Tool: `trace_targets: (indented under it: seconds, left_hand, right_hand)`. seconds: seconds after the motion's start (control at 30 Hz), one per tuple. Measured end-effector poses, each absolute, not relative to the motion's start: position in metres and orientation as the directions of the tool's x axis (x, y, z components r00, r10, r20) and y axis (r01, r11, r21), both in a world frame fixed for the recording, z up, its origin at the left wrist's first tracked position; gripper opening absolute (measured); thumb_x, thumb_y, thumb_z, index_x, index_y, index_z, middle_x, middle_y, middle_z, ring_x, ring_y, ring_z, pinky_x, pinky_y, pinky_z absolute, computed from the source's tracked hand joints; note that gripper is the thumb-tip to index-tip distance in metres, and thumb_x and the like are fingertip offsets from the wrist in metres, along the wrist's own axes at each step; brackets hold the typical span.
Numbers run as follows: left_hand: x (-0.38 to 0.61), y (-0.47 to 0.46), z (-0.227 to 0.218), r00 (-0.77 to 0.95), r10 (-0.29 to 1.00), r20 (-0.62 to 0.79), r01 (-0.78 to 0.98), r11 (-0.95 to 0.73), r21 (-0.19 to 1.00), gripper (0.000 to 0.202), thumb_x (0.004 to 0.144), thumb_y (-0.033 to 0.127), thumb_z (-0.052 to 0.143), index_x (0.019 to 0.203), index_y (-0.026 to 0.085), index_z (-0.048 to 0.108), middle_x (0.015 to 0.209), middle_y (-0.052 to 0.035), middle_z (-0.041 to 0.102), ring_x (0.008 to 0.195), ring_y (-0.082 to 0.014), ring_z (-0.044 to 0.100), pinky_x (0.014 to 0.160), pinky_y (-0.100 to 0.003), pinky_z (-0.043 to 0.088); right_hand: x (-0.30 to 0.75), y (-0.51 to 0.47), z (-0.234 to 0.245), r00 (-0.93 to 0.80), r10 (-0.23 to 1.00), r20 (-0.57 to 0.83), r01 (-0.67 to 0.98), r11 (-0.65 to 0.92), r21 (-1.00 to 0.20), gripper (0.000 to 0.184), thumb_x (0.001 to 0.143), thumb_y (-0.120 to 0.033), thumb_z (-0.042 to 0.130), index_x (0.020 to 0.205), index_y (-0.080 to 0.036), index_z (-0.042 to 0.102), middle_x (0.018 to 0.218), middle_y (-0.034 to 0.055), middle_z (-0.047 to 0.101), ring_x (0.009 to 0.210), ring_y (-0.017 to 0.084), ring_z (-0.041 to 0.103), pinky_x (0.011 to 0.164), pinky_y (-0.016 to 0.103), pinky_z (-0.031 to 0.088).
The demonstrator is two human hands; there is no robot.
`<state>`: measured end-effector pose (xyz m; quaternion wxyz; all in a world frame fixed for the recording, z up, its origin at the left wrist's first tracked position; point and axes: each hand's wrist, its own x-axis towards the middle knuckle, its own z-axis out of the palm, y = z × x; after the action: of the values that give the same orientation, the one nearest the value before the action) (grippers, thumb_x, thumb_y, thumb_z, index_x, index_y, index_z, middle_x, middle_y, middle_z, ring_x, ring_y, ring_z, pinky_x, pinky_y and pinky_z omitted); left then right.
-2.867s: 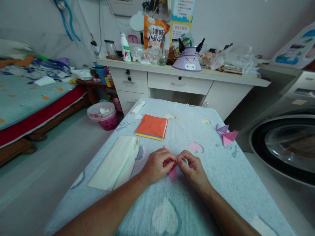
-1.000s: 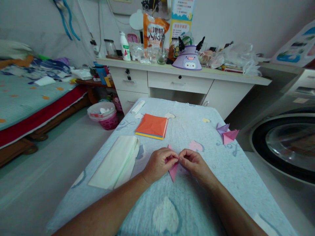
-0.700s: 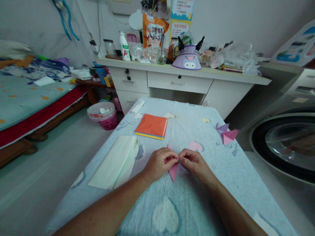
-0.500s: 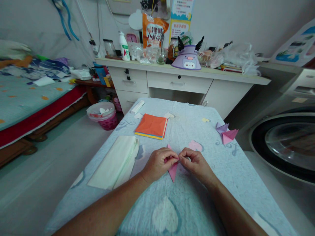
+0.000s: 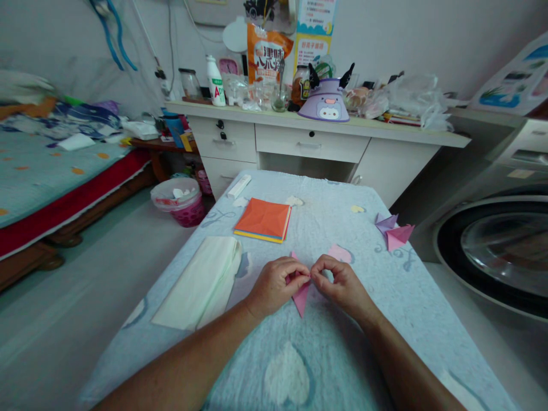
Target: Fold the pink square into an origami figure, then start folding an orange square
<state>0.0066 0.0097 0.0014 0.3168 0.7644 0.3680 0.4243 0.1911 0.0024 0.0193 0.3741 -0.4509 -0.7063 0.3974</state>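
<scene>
A folded piece of pink origami paper [image 5: 301, 299] is pinched by my left hand [image 5: 278, 282], which covers its middle. One pointed end sticks out towards me and a small tip shows beyond the fingers. My right hand [image 5: 338, 281] is closed in a pinch at the paper's right corner, its fingertips touching those of the left; the bit between them is too small to see clearly. Farther off lies a stack of square coloured paper [image 5: 263, 218] with an orange sheet on top. At the right edge sit a pink folded paper piece [image 5: 399, 237] and a purple one [image 5: 386, 222].
A pale green folded cloth or paper [image 5: 199, 282] lies left of my hands on the cloth-covered table [image 5: 338, 357]. A white narrow box [image 5: 239, 186] is at the far left corner. Beyond stand a cluttered desk [image 5: 312, 140], a bin [image 5: 184, 205] and a washing machine [image 5: 500, 228].
Almost nothing differs. The fingers of my right hand have shifted very slightly, with a little wider gap between thumb and index finger; the pink paper stays in place.
</scene>
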Motion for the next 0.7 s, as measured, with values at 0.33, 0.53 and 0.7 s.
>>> trace_targets:
  seconds: [0.33,0.53,0.7]
  left_hand:
    - [0.0064,0.0094,0.0026,0.379,0.82,0.429,0.292,-0.546,0.785,0.009,0.081,0.011,0.064,0.081,0.017,0.07,0.079,-0.0017,0.069,0.071,-0.0115,0.061,0.068,-0.021,0.045]
    - [0.0071,0.01,0.0019,0.382,0.811,0.443,0.278,-0.558,0.782,0.009,0.081,0.011,0.063,0.082,0.017,0.069,0.079,-0.0018,0.068,0.072,-0.0116,0.062,0.069,-0.021,0.046]
    - [0.0078,0.0105,0.0018,0.394,0.805,0.444,0.289,-0.567,0.771,0.01,0.081,0.009,0.062,0.082,0.017,0.069,0.078,-0.0015,0.068,0.072,-0.0116,0.061,0.07,-0.021,0.046]
  right_hand:
    - [0.1937,0.0026,0.0226,-0.361,0.904,0.23,0.409,0.375,-0.832,0.01,0.083,-0.02,0.057,0.073,-0.019,0.06,0.074,0.0004,0.059,0.073,0.014,0.054,0.071,0.027,0.04]
    - [0.1965,0.0036,0.0275,-0.402,0.883,0.243,0.445,0.42,-0.791,0.01,0.084,-0.018,0.056,0.075,-0.019,0.06,0.076,0.0012,0.059,0.076,0.015,0.054,0.073,0.027,0.04]
    - [0.1966,0.0036,0.0282,-0.409,0.874,0.261,0.467,0.446,-0.763,0.01,0.082,-0.015,0.056,0.073,-0.019,0.057,0.075,0.0005,0.058,0.074,0.015,0.054,0.072,0.027,0.039]
